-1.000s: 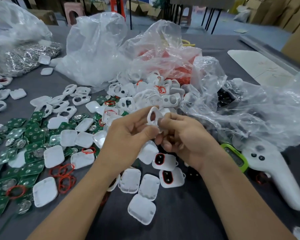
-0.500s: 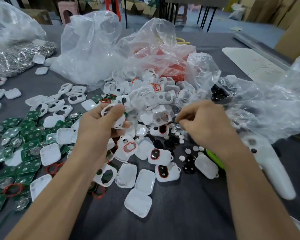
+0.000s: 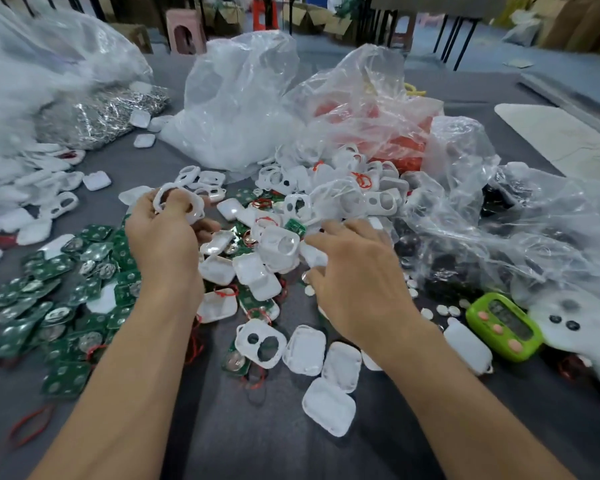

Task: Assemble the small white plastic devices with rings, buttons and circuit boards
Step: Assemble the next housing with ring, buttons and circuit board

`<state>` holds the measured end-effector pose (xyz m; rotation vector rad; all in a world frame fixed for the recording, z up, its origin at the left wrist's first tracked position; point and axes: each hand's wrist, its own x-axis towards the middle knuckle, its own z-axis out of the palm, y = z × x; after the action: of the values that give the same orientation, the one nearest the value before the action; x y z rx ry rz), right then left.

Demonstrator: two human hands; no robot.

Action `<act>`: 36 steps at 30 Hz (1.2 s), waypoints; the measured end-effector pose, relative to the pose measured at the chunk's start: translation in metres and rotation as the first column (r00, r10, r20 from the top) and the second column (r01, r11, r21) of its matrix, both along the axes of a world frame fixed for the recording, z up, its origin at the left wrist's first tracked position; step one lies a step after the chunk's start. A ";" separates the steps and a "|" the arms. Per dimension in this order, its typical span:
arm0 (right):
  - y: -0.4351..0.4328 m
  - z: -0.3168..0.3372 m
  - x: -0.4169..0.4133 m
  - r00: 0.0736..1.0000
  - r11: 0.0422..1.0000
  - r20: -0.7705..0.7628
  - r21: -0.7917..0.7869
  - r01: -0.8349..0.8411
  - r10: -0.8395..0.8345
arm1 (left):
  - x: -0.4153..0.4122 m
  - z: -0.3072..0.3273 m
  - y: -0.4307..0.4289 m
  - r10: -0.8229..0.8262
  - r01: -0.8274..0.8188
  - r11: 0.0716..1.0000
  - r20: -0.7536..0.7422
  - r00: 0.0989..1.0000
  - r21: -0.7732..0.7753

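Observation:
My left hand (image 3: pixel 165 242) grips a white plastic shell with two openings (image 3: pixel 184 202), held up above the left side of the parts heap. My right hand (image 3: pixel 357 275) hovers palm down over the pile of white shells (image 3: pixel 278 251), fingers spread and reaching left; what its fingertips touch is hidden. Green circuit boards (image 3: pixel 59 306) lie scattered at the left. Red rings (image 3: pixel 262 202) show among the shells. Small white round buttons (image 3: pixel 444 310) lie to the right of my right wrist. White back covers (image 3: pixel 328 407) lie near the front.
Crumpled clear plastic bags (image 3: pixel 243 105) stand behind and to the right of the heap, one with black parts (image 3: pixel 447 271). A bag of shiny metal pieces (image 3: pixel 97 112) lies at the back left. A green timer (image 3: pixel 503 327) and a white controller (image 3: pixel 575 330) sit at the right.
The hands parted from the joint hold on one shell. My left hand carried it left and up; my right hand dropped to the button pile, then moved left over the shells.

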<state>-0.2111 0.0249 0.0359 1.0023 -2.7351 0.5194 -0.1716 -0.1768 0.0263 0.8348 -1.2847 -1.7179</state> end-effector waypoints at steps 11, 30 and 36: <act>-0.038 -0.008 0.033 0.928 0.957 0.277 0.073 -0.280 0.251 | -0.005 -0.005 0.027 -0.169 0.206 0.941 0.153 0.974 -0.269; 0.022 -0.006 -0.026 0.824 0.476 0.562 -0.745 0.467 0.070 | 0.000 -0.015 0.096 -0.594 0.689 0.604 0.350 0.724 -0.399; 0.020 -0.008 -0.022 0.797 0.465 0.603 -0.714 0.523 0.030 | 0.001 -0.022 0.101 -0.487 0.626 0.569 0.395 0.779 -0.533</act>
<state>-0.2328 0.0448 0.0275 0.1205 -2.2954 2.1126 -0.1710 -0.0754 0.0042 0.1719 -2.3062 -1.4550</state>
